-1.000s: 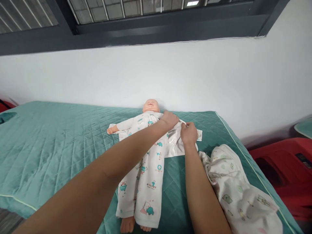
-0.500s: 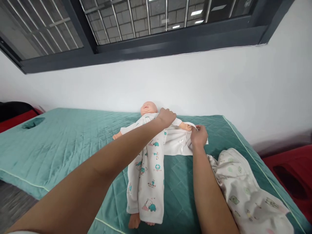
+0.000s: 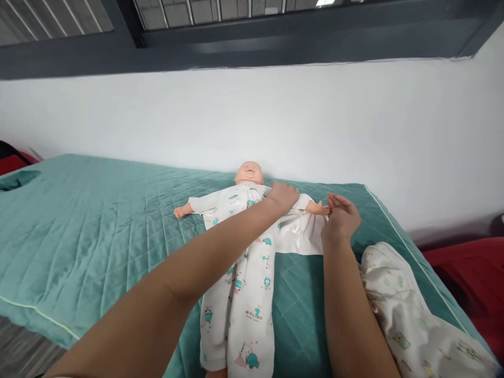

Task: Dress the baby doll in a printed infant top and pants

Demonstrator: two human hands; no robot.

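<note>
A baby doll (image 3: pixel 249 172) in a white romper with teal animal prints (image 3: pixel 244 294) lies on its back on a teal quilted table (image 3: pixel 98 220), head toward the wall. My left hand (image 3: pixel 281 195) rests closed on the doll's chest near its far shoulder, gripping the fabric. My right hand (image 3: pixel 342 218) hovers at the doll's outstretched hand (image 3: pixel 322 209), fingers loosely curled and apart, holding nothing. A white cloth (image 3: pixel 301 236) lies spread under that arm.
A crumpled white printed garment (image 3: pixel 413 320) lies at the table's right edge by my right forearm. A white wall and dark window frame (image 3: pixel 275 47) stand behind. Red furniture (image 3: pixel 468 278) sits to the right, and more red at the far left.
My right hand let go of the white cloth's edge and moved right to the doll's hand, which now shows past the sleeve. My left hand stayed on the chest.
</note>
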